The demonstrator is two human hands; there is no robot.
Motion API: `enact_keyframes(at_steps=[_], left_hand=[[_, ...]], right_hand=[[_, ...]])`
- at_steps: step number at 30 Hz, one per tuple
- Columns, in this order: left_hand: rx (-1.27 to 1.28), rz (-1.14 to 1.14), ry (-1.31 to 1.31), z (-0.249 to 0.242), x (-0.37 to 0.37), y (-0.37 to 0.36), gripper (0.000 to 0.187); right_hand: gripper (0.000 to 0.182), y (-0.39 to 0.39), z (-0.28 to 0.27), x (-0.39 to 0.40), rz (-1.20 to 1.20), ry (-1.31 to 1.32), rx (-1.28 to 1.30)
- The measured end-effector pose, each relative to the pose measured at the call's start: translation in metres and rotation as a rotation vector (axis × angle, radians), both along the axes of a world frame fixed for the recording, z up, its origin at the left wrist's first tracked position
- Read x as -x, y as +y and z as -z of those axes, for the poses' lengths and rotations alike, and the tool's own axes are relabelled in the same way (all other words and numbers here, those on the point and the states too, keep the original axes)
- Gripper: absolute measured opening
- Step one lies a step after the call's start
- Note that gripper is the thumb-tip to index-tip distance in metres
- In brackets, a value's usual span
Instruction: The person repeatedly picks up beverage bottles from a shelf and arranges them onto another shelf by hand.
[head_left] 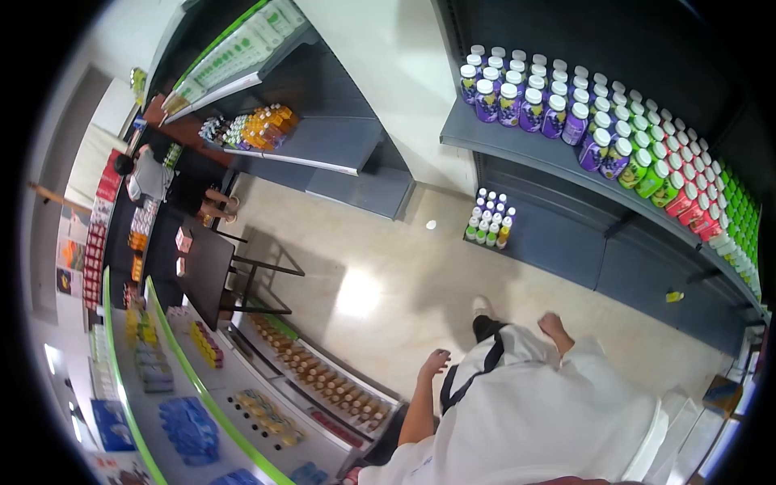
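Observation:
My left hand (436, 363) hangs beside my body over the floor, its fingers loosely apart and nothing visible in it. Nearest to it are a black strap (473, 372) across my clothing and the shelf of brown-capped bottles (323, 380) to the left. My right hand (553, 326) is held in front of my white shirt (550, 404), the fingers curled in; no object shows in it. Both hands are apart from the shelves. Ahead and to the right, purple-labelled bottles (531, 111) with white caps stand in rows on a dark shelf.
Green bottles (651, 179) and red bottles (683, 200) continue that row. Small bottles (490, 218) stand on the low shelf; one yellow bottle (674, 297) lies there. A dark table (206, 267) is at left, a person (152, 176) beyond it. A white scrap (431, 225) lies on the floor.

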State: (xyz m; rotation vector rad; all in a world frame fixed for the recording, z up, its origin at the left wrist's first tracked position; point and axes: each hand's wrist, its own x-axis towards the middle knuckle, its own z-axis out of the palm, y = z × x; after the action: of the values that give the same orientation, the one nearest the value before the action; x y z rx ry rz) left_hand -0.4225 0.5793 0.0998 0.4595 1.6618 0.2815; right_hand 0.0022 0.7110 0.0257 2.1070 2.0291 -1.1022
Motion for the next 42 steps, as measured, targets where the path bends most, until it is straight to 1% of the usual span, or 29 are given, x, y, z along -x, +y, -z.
enact_keyframes(at_steps=[1,2,3,4,5,6,8,9,12,13,14,15,16,18,19,21,22,25,29,30,31,33,34,35,36,37,38,41,42], left_hand=[[0.002,0.019,-0.033,-0.007,0.019,0.026,0.043],[-0.004,0.035,-0.076,-0.012,0.031,0.059,0.044],[-0.09,-0.165,-0.087,-0.027,0.039,0.087,0.042],[-0.291,-0.361,-0.045,-0.041,0.039,0.116,0.04],[-0.417,-0.551,0.003,-0.06,0.035,0.152,0.038],[-0.537,-0.662,0.025,-0.089,0.028,0.187,0.036],[-0.685,-0.693,0.027,-0.12,0.017,0.25,0.035],[-0.774,-0.585,-0.002,-0.141,0.008,0.278,0.033],[-1.068,-0.265,-0.114,-0.193,-0.018,0.355,0.024],[-1.068,-0.245,-0.128,-0.204,-0.024,0.379,0.024],[-1.166,-0.146,-0.109,-0.215,-0.029,0.403,0.022],[-1.261,-0.044,-0.092,-0.223,-0.033,0.424,0.02],[-1.26,-0.018,-0.111,-0.233,-0.037,0.446,0.02],[-1.382,0.056,-0.142,-0.25,-0.041,0.48,0.017],[-1.373,0.088,-0.164,-0.252,-0.041,0.491,0.017],[-1.373,0.222,-0.165,-0.262,-0.035,0.516,0.018],[-1.387,0.274,-0.184,-0.268,-0.031,0.524,0.021],[-1.458,0.368,-0.198,-0.284,-0.021,0.555,0.021],[-1.519,0.519,-0.178,-0.301,-0.017,0.596,0.03],[-1.487,0.577,-0.204,-0.3,-0.017,0.605,0.043],[-1.484,0.619,-0.237,-0.302,-0.02,0.608,0.043],[-1.471,0.584,-0.243,-0.304,-0.031,0.612,0.056],[-1.486,0.621,-0.268,-0.297,-0.035,0.616,0.069],[-1.596,0.661,-0.216,-0.297,-0.041,0.616,0.07],[-1.627,0.738,-0.168,-0.294,-0.047,0.614,0.069],[-1.658,0.815,-0.121,-0.29,-0.051,0.61,0.067],[-1.744,0.908,-0.103,-0.291,-0.053,0.604,0.057],[-1.803,1.07,-0.318,-0.278,-0.066,0.568,0.049],[-1.722,1.102,-0.449,-0.271,-0.076,0.548,0.047]], right_hand=[[0.021,0.031,-0.013,0.036,0.226,0.17,-0.129],[0.018,0.064,-0.015,0.062,0.047,0.251,-0.3],[0.015,0.098,-0.06,0.095,-0.026,0.318,-0.411],[0.013,0.136,-0.098,0.126,-0.055,0.31,-0.45],[0.01,0.168,-0.153,0.157,0.062,0.376,-0.44],[0.011,0.199,-0.206,0.182,0.099,0.494,-0.62],[0.017,0.256,-0.293,0.211,0.143,0.512,-0.807],[0.019,0.28,-0.331,0.219,0.203,0.544,-0.866],[0.03,0.342,-0.402,0.216,0.248,0.435,-0.914],[0.033,0.358,-0.417,0.215,0.279,0.407,-0.895],[0.041,0.375,-0.422,0.212,0.251,0.363,-0.917],[0.041,0.384,-0.429,0.214,0.276,0.352,-0.923],[0.043,0.392,-0.438,0.218,0.283,0.335,-0.933],[0.048,0.408,-0.443,0.227,0.284,0.269,-0.965],[0.048,0.416,-0.438,0.23,0.32,0.253,-0.964],[0.048,0.437,-0.427,0.241,0.317,0.011,-1.103],[0.049,0.445,-0.424,0.246,0.359,-0.027,-1.063],[0.049,0.464,-0.423,0.261,0.467,-0.044,-1.139],[0.045,0.473,-0.412,0.266,0.652,-0.035,-1.028],[0.044,0.469,-0.412,0.268,0.679,0.002,-1.032],[0.043,0.463,-0.411,0.271,0.681,0.021,-1.076],[0.044,0.441,-0.409,0.276,0.644,0.091,-1.037],[0.044,0.427,-0.405,0.28,0.631,0.15,-1.033],[0.044,0.414,-0.399,0.283,0.623,0.21,-1.034],[0.038,0.401,-0.388,0.282,0.581,0.139,-1.162],[0.043,0.385,-0.382,0.282,0.604,0.157,-1.19],[0.042,0.367,-0.381,0.283,0.668,0.22,-1.183],[0.037,0.306,-0.391,0.283,0.817,0.308,-1.222],[0.036,0.285,-0.39,0.286,0.926,0.272,-1.2]])
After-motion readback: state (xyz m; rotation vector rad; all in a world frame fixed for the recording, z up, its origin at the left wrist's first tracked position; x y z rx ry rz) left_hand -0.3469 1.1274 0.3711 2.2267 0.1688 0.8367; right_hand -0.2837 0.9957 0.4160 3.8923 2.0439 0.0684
